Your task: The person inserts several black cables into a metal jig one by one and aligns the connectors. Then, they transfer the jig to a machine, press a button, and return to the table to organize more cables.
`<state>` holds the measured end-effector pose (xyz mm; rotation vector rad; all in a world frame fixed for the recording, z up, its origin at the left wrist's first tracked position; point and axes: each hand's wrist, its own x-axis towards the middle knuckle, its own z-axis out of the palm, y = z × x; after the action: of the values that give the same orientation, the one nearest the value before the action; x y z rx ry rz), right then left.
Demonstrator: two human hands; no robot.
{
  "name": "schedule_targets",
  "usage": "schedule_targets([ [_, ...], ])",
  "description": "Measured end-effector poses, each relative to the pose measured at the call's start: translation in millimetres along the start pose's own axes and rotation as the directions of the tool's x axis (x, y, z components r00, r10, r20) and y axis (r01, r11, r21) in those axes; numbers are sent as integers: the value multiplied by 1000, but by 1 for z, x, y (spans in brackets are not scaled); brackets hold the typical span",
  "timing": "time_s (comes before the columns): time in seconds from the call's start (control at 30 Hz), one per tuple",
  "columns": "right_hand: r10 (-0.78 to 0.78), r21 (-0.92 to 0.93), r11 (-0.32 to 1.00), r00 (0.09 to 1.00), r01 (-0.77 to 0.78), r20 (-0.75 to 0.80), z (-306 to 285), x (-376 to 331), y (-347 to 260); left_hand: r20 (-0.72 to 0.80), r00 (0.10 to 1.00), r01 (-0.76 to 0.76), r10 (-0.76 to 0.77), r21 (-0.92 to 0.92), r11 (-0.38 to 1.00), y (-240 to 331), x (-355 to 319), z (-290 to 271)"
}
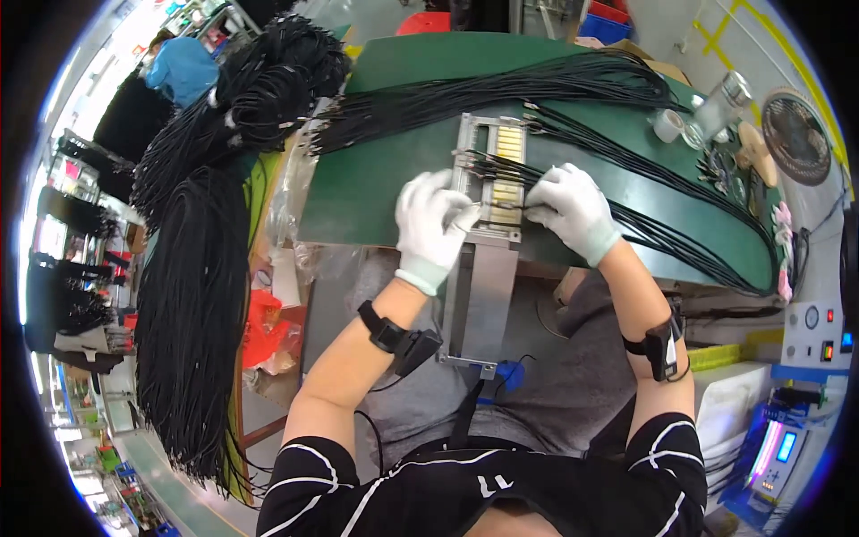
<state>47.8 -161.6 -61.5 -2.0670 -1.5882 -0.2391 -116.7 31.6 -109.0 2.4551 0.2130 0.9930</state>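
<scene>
The left hand (pixel 434 222), in a white knit glove, bends its fingers at the left edge of a metal frame (pixel 464 143), thumb and forefinger drawn close; whether they grip anything I cannot tell. The right hand (pixel 575 213), gloved alike, reaches the frame's opposite edge with fingers curled and fingertips nearly meeting beside a thin black cable; whether it is pinched is unclear.

The frame, long and ladder-like, lies between the hands near the tabletop's front edge, carrying a column of smooth yellow blocks (pixel 510 143). Slim black cables (pixel 501 167) cross its middle and run out under the right hand. A flat grey metal bar (pixel 489 304) extends below it.

On the smooth green tabletop (pixel 403 63), a long, ropy cable bundle (pixel 501 88) stretches behind the frame, and another strand curves rightward. Farther right stand a white roll (pixel 667 125), a clear cylindrical jar (pixel 727 98) and a round, dark-grilled fan (pixel 795 136). Leftward, a thick, stringy cable heap (pixel 192 340) hangs down.
</scene>
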Motion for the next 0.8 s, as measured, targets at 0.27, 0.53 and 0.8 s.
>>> schedule_targets([
  [0.27,-7,301,953,1000,14,-23,17,-7,-34,-15,998,-55,53,-149,987,16,2,-5],
  [0.53,29,263,964,999,-38,37,4,-5,-4,-99,992,49,-73,-222,974,-7,7,-3],
  [0.8,44,24,999,998,-43,-49,12,-3,-1,42,982,189,-184,-138,972,-11,5,-6],
])
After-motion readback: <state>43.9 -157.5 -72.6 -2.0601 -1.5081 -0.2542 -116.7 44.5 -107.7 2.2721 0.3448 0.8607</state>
